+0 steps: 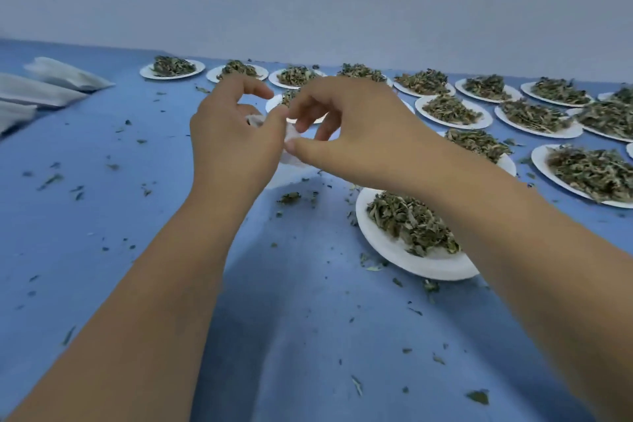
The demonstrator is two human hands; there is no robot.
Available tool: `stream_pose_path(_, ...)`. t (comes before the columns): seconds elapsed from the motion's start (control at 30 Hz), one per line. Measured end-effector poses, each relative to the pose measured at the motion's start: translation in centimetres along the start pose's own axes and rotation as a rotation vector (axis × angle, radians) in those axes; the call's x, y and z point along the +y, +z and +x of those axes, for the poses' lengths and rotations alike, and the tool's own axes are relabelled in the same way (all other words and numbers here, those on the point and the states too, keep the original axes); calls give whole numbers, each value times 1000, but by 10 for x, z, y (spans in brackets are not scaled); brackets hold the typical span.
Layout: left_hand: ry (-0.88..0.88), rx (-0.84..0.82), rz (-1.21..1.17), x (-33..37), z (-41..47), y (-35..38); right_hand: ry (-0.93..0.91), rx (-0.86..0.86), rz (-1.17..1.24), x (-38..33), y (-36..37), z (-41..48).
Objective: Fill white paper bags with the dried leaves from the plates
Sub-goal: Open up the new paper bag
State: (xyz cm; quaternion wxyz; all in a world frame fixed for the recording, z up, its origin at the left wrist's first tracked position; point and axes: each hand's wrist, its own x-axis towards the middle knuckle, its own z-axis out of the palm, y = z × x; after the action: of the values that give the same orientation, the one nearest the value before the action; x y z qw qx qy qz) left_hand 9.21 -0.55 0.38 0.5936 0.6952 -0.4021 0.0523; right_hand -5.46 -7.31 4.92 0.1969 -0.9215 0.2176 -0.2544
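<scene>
Blue cloth covers the desk (102, 233), littered with leaf crumbs (289, 197). At frame centre, the left hand (233, 137) and right hand (356, 134) pinch a thin white paper bag (294, 160) with curled fingers (310, 147). Round white plates (394, 257) heaped with crinkled dried leaves (411, 223) crowd the right. Flat bags (65, 74) lie upper left.

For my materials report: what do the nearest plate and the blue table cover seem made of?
The nearest plate: probably foam or moulded paper, matte white with a thick rounded rim. The blue table cover: likely cloth or nonwoven sheet, matte, without glare; hard to tell which.
</scene>
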Motion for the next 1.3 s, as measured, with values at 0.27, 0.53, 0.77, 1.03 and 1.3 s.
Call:
stream_pose_path(0.27,63,-29,90,6,-2,-2,-43,89,-1,0,14,7)
stream_pose_path(0.53,108,-175,-201,16,-7,-7,127,255,86,9,3,6)
stream_pose_path(0.77,176,-548,-63,9,-13,-1,193,271,452,6,-8,-6)
stream_pose_path(1.03,133,-352,-38,8,-18,5,65,268,243,-2,-14,-22)
stream_pose_path(1.3,186,-423,123,13,-21,5,88,-43,219,0,-29,-50)
